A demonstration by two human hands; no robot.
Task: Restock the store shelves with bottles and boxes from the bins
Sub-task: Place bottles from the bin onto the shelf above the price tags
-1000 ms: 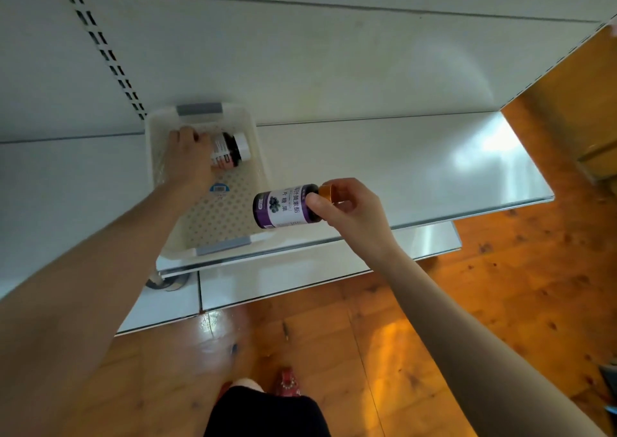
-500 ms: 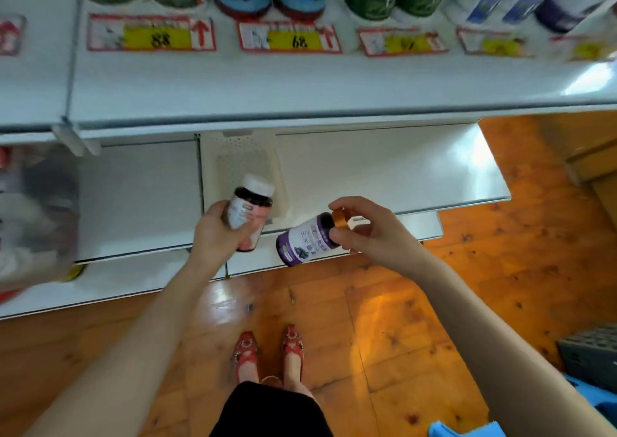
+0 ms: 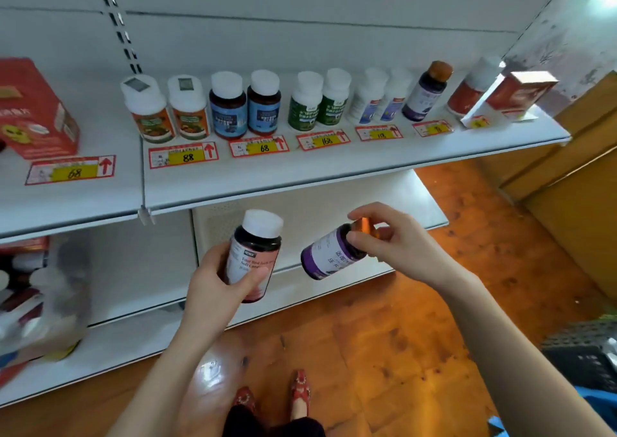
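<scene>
The left hand (image 3: pixel 217 286) is gripping a pink bottle (image 3: pixel 253 259) upright, fingers and thumb wrapping round its label, while the right hand (image 3: pixel 400 246) is pinching a purple bottle (image 3: pixel 329 258) by its orange cap, the body tilting down to the left. Both bottles are hanging in the air in front of and below the shelf (image 3: pixel 334 169), touching nothing on it. That shelf is carrying a row of bottles, mostly in pairs behind price tags (image 3: pixel 183 156), but a lone bottle (image 3: pixel 425 92) with the same orange cap is standing singly near the right end, so a gap there is probably waiting. A white bin (image 3: pixel 217 223) is showing only partly on the lower shelf; what it is holding cannot be told. Restocking is looking well advanced, with at least these two placements remaining.
</scene>
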